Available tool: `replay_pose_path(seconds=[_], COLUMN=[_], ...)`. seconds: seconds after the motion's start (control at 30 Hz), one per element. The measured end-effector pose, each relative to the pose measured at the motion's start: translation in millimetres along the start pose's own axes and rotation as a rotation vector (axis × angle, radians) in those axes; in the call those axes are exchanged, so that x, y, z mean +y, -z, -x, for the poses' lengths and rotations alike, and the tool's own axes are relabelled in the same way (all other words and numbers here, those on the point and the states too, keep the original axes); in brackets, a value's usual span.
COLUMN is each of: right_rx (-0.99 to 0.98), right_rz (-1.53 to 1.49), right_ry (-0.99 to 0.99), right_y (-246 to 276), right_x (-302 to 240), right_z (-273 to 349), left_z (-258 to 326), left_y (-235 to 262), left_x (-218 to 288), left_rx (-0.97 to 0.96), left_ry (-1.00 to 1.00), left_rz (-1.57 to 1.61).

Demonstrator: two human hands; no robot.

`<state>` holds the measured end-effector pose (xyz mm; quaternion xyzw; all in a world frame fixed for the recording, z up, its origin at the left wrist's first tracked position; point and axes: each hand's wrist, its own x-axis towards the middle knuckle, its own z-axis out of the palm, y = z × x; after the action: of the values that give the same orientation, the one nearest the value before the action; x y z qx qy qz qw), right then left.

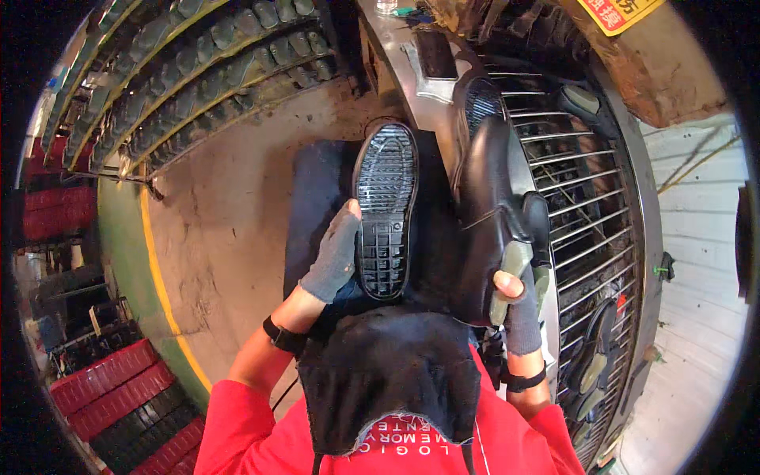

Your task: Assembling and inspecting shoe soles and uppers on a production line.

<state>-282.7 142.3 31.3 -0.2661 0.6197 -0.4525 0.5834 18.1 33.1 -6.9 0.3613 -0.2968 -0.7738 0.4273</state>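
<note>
My left hand (334,252), in a grey glove with bare fingertips, is closed on the edge of a black shoe sole (385,190). The sole stands toe away from me, its ribbed and gridded face toward me. In my right hand (520,313), gloved the same way, is a black leather shoe upper (484,178) on a pale green last; the thumb presses on the last's heel end. Right beside it, another black shoe (536,218) on a last is partly hidden. Beyond the upper's toe, a dark ribbed sole (481,103) lies on the metal edge.
A conveyor of metal bars (582,178) runs along my right, with more lasted shoes (594,368) on it. At the far left, a rack (214,67) holds rows of dark shoe-shaped pieces. Red and black stacked pieces (107,380) sit lower left. A dark cloth (317,190) covers my lap.
</note>
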Motion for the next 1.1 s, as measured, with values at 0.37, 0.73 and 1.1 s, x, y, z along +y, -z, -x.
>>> replay_pose_path(seconds=[0.37, 0.73, 1.1], right_rx=[-0.420, -0.481, -0.166], right_rz=[0.207, 0.117, 0.983], right_ry=[0.463, 0.340, 0.293], right_y=[-91, -115, -110], right_x=[-60, -44, -30], right_z=[-25, -44, -47], left_z=[1, 6, 27], left_y=[-35, -35, 49], left_x=[30, 54, 66], left_rx=[0.175, -0.050, -0.453], left_ry=[-0.269, 0.018, 0.109], left_rz=[-0.592, 0.042, 1.064])
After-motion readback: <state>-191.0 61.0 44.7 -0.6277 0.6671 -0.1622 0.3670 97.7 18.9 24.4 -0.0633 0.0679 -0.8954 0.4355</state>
